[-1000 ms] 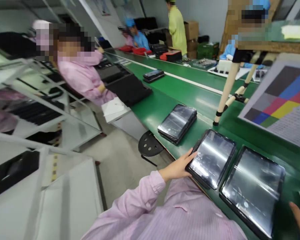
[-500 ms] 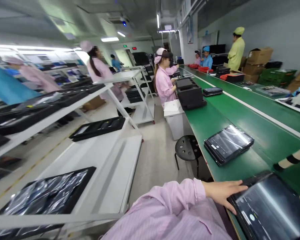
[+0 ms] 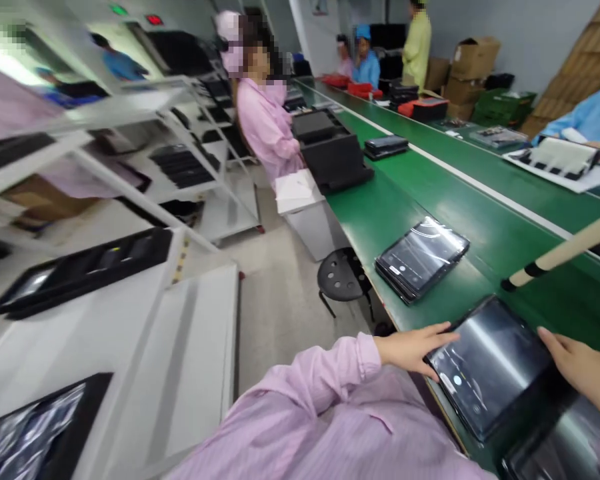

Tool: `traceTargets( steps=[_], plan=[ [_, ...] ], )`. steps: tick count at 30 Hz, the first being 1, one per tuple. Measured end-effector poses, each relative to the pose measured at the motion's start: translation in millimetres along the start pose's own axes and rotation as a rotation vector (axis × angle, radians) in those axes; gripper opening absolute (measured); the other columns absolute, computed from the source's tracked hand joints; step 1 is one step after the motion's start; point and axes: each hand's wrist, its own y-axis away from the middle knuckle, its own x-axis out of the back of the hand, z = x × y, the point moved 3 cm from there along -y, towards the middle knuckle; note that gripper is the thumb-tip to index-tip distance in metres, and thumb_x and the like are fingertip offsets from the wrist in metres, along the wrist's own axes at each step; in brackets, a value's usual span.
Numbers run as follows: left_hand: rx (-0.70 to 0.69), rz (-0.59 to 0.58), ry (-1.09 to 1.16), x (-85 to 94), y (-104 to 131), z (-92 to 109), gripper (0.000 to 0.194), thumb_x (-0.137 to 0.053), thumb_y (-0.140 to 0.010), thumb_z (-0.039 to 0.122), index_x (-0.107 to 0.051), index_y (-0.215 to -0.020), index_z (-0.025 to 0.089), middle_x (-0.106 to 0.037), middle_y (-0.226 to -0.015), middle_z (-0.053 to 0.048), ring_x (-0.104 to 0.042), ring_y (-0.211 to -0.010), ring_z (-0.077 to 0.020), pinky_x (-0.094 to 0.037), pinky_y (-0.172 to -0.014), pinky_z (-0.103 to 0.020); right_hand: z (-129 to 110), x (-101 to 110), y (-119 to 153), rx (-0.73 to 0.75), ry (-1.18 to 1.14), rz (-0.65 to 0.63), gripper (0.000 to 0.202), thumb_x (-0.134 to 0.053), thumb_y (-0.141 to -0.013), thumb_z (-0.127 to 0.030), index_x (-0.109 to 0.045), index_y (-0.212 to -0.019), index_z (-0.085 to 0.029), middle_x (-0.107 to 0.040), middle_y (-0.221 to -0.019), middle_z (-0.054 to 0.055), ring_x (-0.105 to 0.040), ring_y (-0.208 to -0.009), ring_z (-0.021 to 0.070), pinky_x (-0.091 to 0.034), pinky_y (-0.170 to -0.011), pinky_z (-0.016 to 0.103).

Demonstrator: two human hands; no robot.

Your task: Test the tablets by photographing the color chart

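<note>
A tablet (image 3: 495,373) with a dark glossy screen and clear film lies near the front edge of the green bench, seemingly on others. My left hand (image 3: 417,350) grips its left edge, fingers spread on top and thumb at the near side. On the opposite edge, my right hand (image 3: 580,363) holds it with the thumb on top; its other fingers are partly hidden. Below my right hand, another film-covered tablet (image 3: 565,440) is partly cut off by the frame. Farther along the bench lies a small stack of wrapped tablets (image 3: 423,257).
A pale rod with black bands (image 3: 555,260) slants over the bench at right. A black stool (image 3: 345,273) stands beside the bench edge. White cart shelves (image 3: 195,347) with black trays (image 3: 90,270) are at left. Co-workers are along the bench, one in pink (image 3: 265,127).
The view has swung right and down. More of my right hand and the lower-right tablet have come into sight. Both hands stay at the tablet's sides.
</note>
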Motion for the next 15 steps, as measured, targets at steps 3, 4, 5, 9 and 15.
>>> traceTargets(
  steps=[3,4,5,9,15],
  plan=[
    [-0.075,-0.005,-0.098,2.9,9,11,0.121,-0.076,-0.086,0.072,-0.023,-0.171,0.005,-0.009,-0.179,-0.031,-0.015,-0.168,-0.0408,-0.026,-0.134,-0.053,-6,0,9,-0.054,0.046,0.013,0.057,-0.050,-0.083,-0.073,-0.082,-0.097,-0.029,-0.080,-0.117,0.023,-0.075,-0.112,0.0505,-0.057,-0.097,0.068],
    [-0.116,0.026,-0.140,12.0,14,15,0.118,-0.076,-0.086,0.071,-0.025,-0.171,0.007,-0.011,-0.179,-0.029,-0.014,-0.168,-0.0411,-0.022,-0.135,-0.054,-18,2,16,-0.020,0.020,0.067,0.062,-0.049,-0.085,-0.072,-0.082,-0.108,-0.025,-0.076,-0.129,0.024,-0.070,-0.124,0.0509,-0.053,-0.104,0.071],
    [-0.148,0.089,-0.172,27.6,18,18,0.112,-0.076,-0.086,0.070,-0.031,-0.170,0.011,-0.015,-0.179,-0.026,-0.013,-0.168,-0.0407,-0.017,-0.136,-0.056,-36,4,23,0.042,-0.047,0.109,0.064,-0.048,-0.088,-0.070,-0.080,-0.118,-0.023,-0.071,-0.140,0.024,-0.064,-0.136,0.0491,-0.047,-0.113,0.072],
    [0.066,0.703,0.015,146.5,28,-9,0.084,-0.076,-0.088,0.067,-0.054,-0.158,0.025,-0.037,-0.176,-0.012,-0.018,-0.168,-0.0347,-0.008,-0.138,-0.054,-131,-23,44,0.120,-0.811,-0.097,0.065,-0.065,-0.086,-0.070,-0.073,-0.134,-0.028,-0.065,-0.153,0.011,-0.055,-0.149,0.0341,-0.033,-0.132,0.058],
    [0.413,0.760,0.430,245.1,-8,-86,0.066,-0.049,-0.103,0.067,-0.070,-0.137,0.015,-0.072,-0.143,-0.019,-0.060,-0.144,-0.0357,-0.045,-0.123,-0.051,-255,-96,25,-0.150,-1.217,-0.126,0.083,-0.044,-0.098,-0.069,-0.037,-0.168,-0.025,-0.033,-0.176,0.005,-0.029,-0.166,0.0241,-0.025,-0.136,0.050]
  ],
)
